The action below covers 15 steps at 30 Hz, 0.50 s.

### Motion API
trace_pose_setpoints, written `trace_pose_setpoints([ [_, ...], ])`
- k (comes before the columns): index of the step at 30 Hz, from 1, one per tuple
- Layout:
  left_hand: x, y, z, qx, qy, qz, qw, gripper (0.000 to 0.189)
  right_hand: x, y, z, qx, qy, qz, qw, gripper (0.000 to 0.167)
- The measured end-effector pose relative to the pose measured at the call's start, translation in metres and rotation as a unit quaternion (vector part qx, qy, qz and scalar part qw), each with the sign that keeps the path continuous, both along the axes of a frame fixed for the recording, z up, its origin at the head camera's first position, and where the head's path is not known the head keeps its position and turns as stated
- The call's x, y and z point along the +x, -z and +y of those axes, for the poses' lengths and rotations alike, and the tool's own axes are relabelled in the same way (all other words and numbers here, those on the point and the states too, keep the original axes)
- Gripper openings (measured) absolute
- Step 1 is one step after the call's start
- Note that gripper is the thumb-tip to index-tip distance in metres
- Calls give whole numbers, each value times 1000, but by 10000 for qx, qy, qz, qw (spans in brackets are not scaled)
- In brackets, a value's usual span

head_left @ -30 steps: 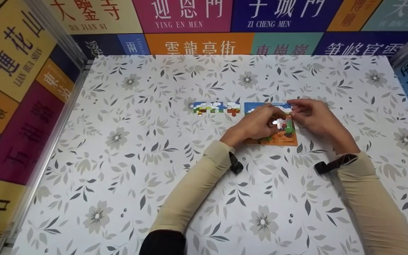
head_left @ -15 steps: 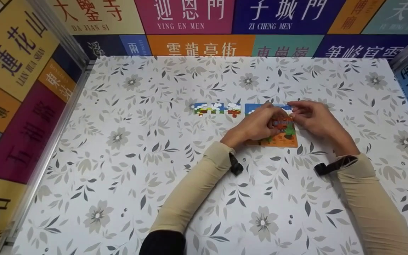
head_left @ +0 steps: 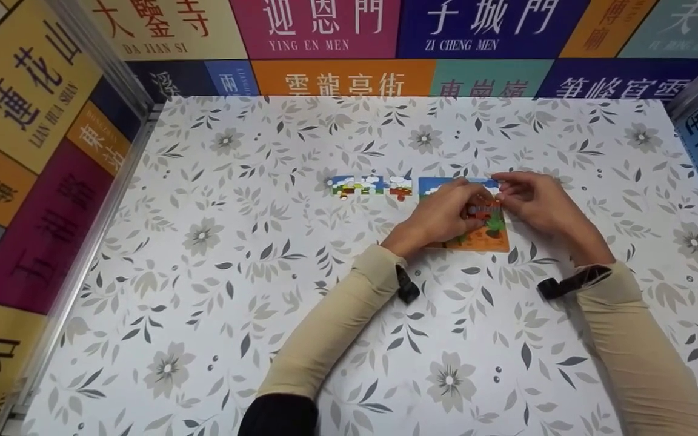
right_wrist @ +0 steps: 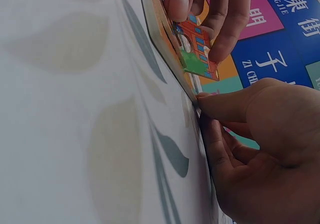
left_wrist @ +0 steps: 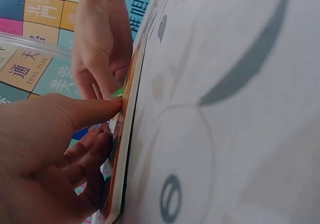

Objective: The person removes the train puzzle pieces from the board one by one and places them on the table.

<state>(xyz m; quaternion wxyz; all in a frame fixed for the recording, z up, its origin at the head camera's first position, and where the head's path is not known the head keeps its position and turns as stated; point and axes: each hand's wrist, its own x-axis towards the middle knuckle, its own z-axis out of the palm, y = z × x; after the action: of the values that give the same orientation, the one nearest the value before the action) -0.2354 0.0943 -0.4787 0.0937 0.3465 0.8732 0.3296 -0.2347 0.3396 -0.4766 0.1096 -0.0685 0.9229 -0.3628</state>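
In the head view a jigsaw board [head_left: 476, 243], blue along the top and orange below, lies on the table under both hands. My left hand [head_left: 443, 212] covers much of its left and middle part. Its thumb and fingers pinch a jigsaw piece [right_wrist: 197, 49] with a red, windowed vehicle and green on it; in the right wrist view this piece stands tilted at the board. At the board's right edge, my right hand [head_left: 537, 197] grips the rim between thumb and curled fingers. The left wrist view shows the left thumb [left_wrist: 100, 111] pressed down near the board's surface.
Left of the board lie some joined jigsaw pieces [head_left: 358, 185] and another piece [head_left: 400, 186] beside them. A floral cloth [head_left: 203, 303] covers the table. Panels with large lettering [head_left: 337, 75] stand along the back and sides.
The piece in my left hand showed a white glare a second ago; now its red and green picture shows, so its tilt has changed. Both hands have stayed nearly in place.
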Motion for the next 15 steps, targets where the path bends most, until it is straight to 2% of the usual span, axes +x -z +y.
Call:
trace_pose_setpoints([
  [6, 3, -2, 1, -270, -105, 139, 9995, 46, -1, 0, 1, -17, -20, 51, 10000, 50],
  [15, 2, -3, 4, -153, -242, 254, 9993, 45, 1, 1, 1, -107, -47, 78, 9999, 49],
])
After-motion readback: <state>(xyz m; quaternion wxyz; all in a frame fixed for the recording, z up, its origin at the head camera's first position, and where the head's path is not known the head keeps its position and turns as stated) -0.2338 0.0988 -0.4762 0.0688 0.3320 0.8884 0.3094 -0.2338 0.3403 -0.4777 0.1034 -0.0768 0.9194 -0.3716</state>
